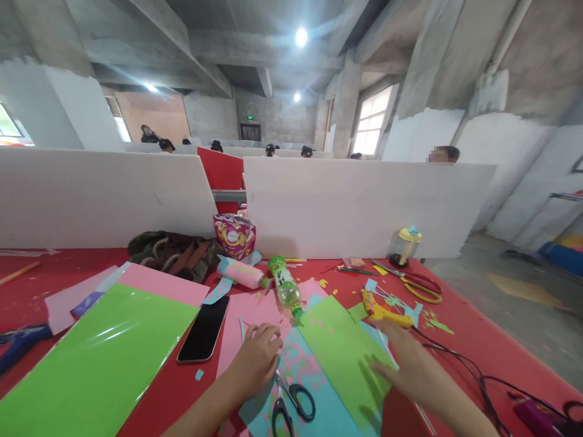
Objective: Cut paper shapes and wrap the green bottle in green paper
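My left hand (260, 355) rests on pink paper (237, 315) with its fingers curled. The blades of the black-handled scissors (291, 400) run up to its side, and whatever lies under the fingers is hidden. My right hand (403, 364) is stretched out, thumb and fingers apart, just over the right edge of a green sheet (344, 358). Beneath that sheet lies blue paper (319, 394), strewn with pink and green scraps. A yellow glue gun (385, 312) lies just beyond my right hand.
A phone (203, 331) and a large green sheet in clear wrap (104, 346) lie at left. A green-capped bottle (286, 285) and a pink bottle (241, 272) lie ahead. Red-and-yellow-handled scissors (421, 286), a cup (405, 247) and black cables (473, 370) are right. White boards (364, 206) stand behind.
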`<state>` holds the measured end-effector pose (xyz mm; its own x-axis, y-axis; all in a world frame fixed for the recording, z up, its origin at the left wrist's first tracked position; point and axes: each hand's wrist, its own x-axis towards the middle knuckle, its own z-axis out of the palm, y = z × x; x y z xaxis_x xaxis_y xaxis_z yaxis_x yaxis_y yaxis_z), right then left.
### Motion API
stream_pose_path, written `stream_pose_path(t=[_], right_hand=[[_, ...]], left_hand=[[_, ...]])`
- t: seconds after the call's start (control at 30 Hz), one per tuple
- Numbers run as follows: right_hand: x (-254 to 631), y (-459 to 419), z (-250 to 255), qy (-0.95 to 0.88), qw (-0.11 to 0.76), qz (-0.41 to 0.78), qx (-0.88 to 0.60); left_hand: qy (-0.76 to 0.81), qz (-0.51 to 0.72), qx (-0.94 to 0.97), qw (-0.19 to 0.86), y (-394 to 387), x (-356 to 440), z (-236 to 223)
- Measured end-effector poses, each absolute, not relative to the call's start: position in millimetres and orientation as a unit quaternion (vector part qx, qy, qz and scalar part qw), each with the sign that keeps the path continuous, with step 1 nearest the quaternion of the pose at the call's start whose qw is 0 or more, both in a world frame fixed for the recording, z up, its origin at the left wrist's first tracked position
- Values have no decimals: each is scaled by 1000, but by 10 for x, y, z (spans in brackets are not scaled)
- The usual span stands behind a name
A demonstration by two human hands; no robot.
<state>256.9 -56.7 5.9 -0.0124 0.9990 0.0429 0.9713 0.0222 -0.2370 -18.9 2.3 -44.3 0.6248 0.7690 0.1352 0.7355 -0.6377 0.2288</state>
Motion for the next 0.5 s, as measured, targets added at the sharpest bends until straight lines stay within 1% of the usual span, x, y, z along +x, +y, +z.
stream_pose_path(t=[0.13,0.2,0.37,0.5], right_hand=[[2251,-640,-142,-711,-55,214,-668],[2121,-676,-204,-688,-101,212,-687],[2013,-731,-403,-704,-97,150,-687],[1979,-756,-662,-712,-75,0,-698]], left_hand=[[419,114,899,58,111,-62,-426],[418,105,901,50,170,19,-436],[417,85,904,30,311,267,-461],[429,64,901,27,370,430,-407]])
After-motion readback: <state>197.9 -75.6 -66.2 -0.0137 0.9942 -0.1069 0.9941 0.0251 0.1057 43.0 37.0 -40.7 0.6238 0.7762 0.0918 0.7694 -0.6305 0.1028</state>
